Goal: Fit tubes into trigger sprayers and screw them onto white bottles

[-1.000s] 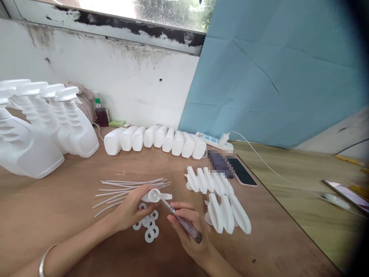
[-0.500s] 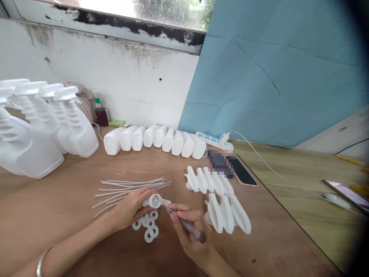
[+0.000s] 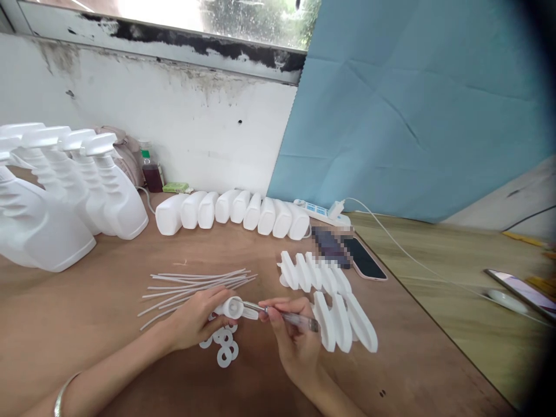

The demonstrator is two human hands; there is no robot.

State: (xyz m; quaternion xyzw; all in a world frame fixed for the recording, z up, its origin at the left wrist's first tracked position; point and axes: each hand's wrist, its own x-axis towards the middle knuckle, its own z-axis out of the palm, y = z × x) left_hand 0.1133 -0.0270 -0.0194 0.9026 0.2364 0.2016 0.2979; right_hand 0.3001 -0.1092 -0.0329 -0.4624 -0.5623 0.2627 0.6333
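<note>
My left hand (image 3: 200,317) is closed around a white spray trigger head (image 3: 234,308), its round hollow collar turned towards me. In my right hand (image 3: 297,341) is a screwdriver (image 3: 300,320) with a translucent handle, lying nearly level. Its metal shaft points left, and the tip is at the collar's right edge; whether it touches cannot be made out. Just below the left hand lies a small pile of white ring washers (image 3: 225,355), partly hidden by the fingers. Thin white dip tubes (image 3: 174,288) lie behind the left wrist. White curved plastic shells (image 3: 341,324) sit right beside the right hand.
White spray bottles (image 3: 124,208) with trigger tops stand at the left. A row of white plastic covers (image 3: 206,209) runs along the wall. Further right are a power strip (image 3: 324,213), a phone (image 3: 365,259) and a cable. A dark-liquid bottle (image 3: 153,175) stands behind.
My right hand has moved slightly up and right, and the screwdriver has swung from a steep slant to nearly level. The trigger head has shifted slightly down, still in my left hand.
</note>
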